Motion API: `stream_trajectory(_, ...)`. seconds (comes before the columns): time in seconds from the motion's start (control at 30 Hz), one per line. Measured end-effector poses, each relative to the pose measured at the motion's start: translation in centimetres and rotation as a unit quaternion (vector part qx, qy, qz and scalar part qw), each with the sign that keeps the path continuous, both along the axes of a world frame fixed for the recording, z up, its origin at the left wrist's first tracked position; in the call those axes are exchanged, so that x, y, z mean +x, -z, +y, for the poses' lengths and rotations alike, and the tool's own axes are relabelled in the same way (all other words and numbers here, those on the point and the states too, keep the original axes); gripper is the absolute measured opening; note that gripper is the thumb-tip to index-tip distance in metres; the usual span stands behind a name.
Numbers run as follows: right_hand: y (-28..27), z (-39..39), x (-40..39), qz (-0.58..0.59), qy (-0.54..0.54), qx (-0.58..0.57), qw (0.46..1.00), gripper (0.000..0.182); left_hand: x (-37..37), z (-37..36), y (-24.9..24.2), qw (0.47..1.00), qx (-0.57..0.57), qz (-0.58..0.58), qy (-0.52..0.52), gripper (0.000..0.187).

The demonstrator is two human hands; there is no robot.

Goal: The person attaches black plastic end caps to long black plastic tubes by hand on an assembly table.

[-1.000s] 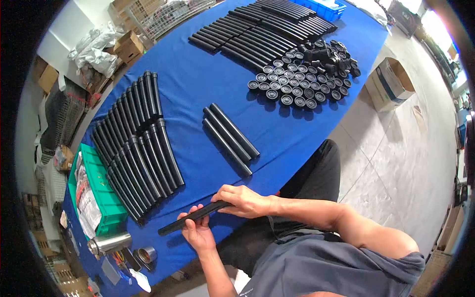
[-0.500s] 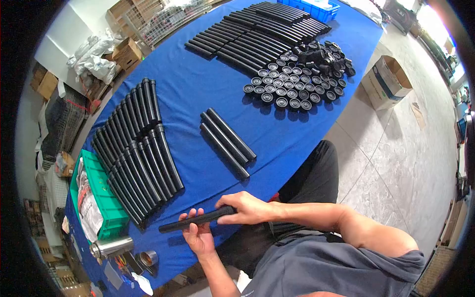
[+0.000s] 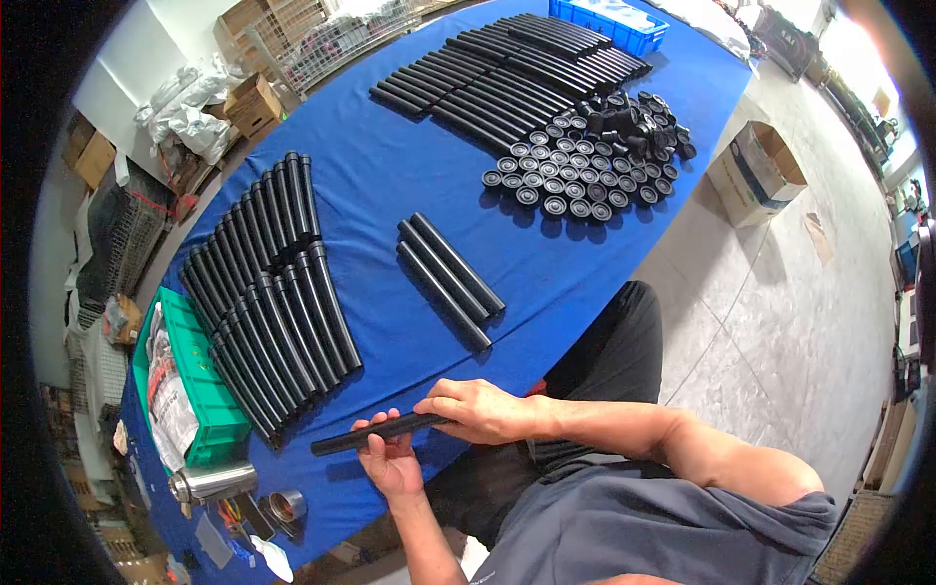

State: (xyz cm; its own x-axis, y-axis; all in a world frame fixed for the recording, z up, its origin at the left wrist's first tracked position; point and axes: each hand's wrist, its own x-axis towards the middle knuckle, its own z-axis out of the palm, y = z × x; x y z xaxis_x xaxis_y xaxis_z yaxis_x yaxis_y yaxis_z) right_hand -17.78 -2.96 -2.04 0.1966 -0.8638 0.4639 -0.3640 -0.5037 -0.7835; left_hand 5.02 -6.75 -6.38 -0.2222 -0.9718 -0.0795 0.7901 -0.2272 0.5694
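Observation:
A black tube is held nearly level above the near edge of the blue cloth. My left hand supports it from below, thumb and fingers around its middle. At its right end my right hand is closed over the tube, hiding that end. Three loose black tubes lie side by side beyond my hands. To the left, two rows of black tubes with collared ends rest on the cloth. Round black caps cluster farther off, beside rows of plain black tubes.
A green crate stands at the table's left edge, with a metal flask, a metal cup and small tools near it. A blue crate is at the far end. On the floor at right stands a cardboard box.
My right hand has shifted slightly left and closed more around the tube's right end. My left hand stays nearly in place under the tube.

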Motion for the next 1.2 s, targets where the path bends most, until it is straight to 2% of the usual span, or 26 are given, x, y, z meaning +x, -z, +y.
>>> stream_trajectory(0.1,-0.5,-0.2,-0.3,-0.056,-0.02,0.032,0.998,0.037,-0.4,0.3,-1.0,1.0,0.014,0.009,-0.015,0.038)
stream_trajectory(0.2,-1.6,0.2,-0.7,-0.092,-0.059,0.28,0.954,0.037,-1.0,0.5,-1.7,1.0,0.008,-0.004,-0.017,0.04)
stream_trajectory(0.23,-2.0,0.3,-0.9,-0.066,-0.067,0.302,0.949,0.043,-0.3,0.2,-0.8,1.0,0.004,-0.003,-0.003,0.04)
stream_trajectory(0.27,-1.2,0.7,-0.4,-0.04,-0.022,0.165,0.985,0.04,0.3,0.0,0.1,1.0,0.001,-0.002,0.01,0.04)
stream_trajectory(0.33,-1.3,0.6,-0.2,0.05,-0.001,-0.005,0.999,0.039,0.1,-0.1,0.3,1.0,0.009,0.008,0.015,0.038)
stream_trajectory(0.43,-0.9,1.0,0.2,0.055,-0.014,0.014,0.998,0.038,0.2,0.0,0.1,1.0,0.012,0.022,0.012,0.037)
stream_trajectory(0.57,-1.2,0.7,-0.2,-0.068,-0.028,0.102,0.992,0.034,0.3,0.0,-0.3,0.999,-0.001,0.018,0.027,0.037)
stream_trajectory(0.63,-1.3,0.6,-0.4,-0.045,-0.02,0.097,0.994,0.034,0.7,0.1,0.1,1.0,0.0,-0.002,0.028,0.037)
stream_trajectory(0.77,-0.8,0.8,-0.5,0.032,-0.028,0.023,0.999,0.036,0.7,-0.1,0.4,0.999,0.01,0.034,0.034,0.037)
stream_trajectory(0.87,-1.9,1.0,-1.0,-0.052,-0.049,0.135,0.988,0.037,0.6,0.1,0.1,0.999,0.002,0.028,0.037,0.036)
stream_trajectory(0.97,-1.2,1.3,-0.7,-0.052,-0.043,0.168,0.984,0.038,0.9,-0.1,0.2,0.999,0.006,0.015,0.047,0.036)
stream_trajectory(1.07,-0.4,1.2,-0.2,0.061,0.004,-0.027,0.998,0.037,0.7,-0.1,0.2,0.999,0.012,0.024,0.046,0.037)
stream_trajectory(1.1,-0.2,1.3,-0.2,0.078,-0.004,-0.018,0.997,0.039,0.8,-0.1,0.2,0.998,0.015,0.025,0.046,0.037)
stream_trajectory(1.2,-0.2,1.3,-0.4,0.005,-0.017,0.041,0.999,0.045,0.9,-0.1,0.0,0.998,0.01,0.033,0.051,0.035)
